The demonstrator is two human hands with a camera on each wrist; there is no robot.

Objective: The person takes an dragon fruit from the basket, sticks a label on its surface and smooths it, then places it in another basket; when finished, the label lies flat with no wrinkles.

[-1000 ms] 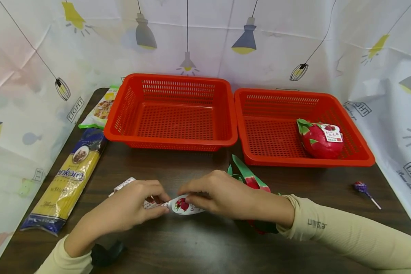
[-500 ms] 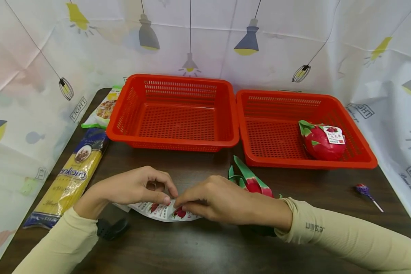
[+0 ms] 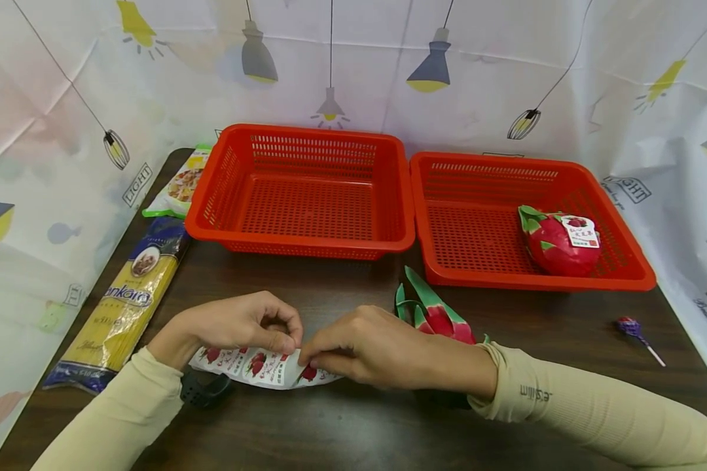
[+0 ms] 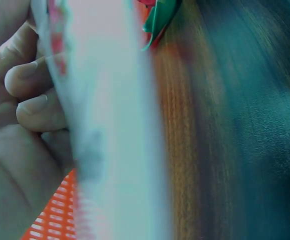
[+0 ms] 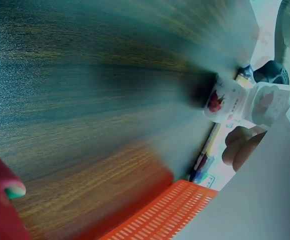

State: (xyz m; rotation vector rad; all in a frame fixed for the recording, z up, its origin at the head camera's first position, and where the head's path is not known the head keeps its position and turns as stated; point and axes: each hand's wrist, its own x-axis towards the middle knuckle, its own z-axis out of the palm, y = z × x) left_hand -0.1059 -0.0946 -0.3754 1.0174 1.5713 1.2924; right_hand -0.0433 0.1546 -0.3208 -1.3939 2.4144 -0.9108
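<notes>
A white strip of stickers (image 3: 265, 369) printed with red dragon fruits stretches between my two hands, low over the table. My left hand (image 3: 250, 322) pinches its upper edge between thumb and forefinger. Close beside it, my right hand (image 3: 371, 347) pinches the strip's right part, the end hidden behind the fingers. In the left wrist view the blurred strip (image 4: 115, 130) fills the middle, in front of the curled fingers (image 4: 32, 105). A red dragon fruit (image 3: 438, 318) with green leaf tips lies on the table behind my right hand, partly covered by the forearm.
Two red baskets stand at the back: the left basket (image 3: 300, 246) and the right basket (image 3: 536, 281), which holds a labelled dragon fruit (image 3: 556, 248). A spaghetti pack (image 3: 124, 301) and another food bag (image 3: 182, 186) lie left, a lollipop (image 3: 630, 328) right.
My left hand has lifted off its earlier grip and pinches the strip closer to my right hand. More of the strip now lies spread out to the left. The right hand has barely moved.
</notes>
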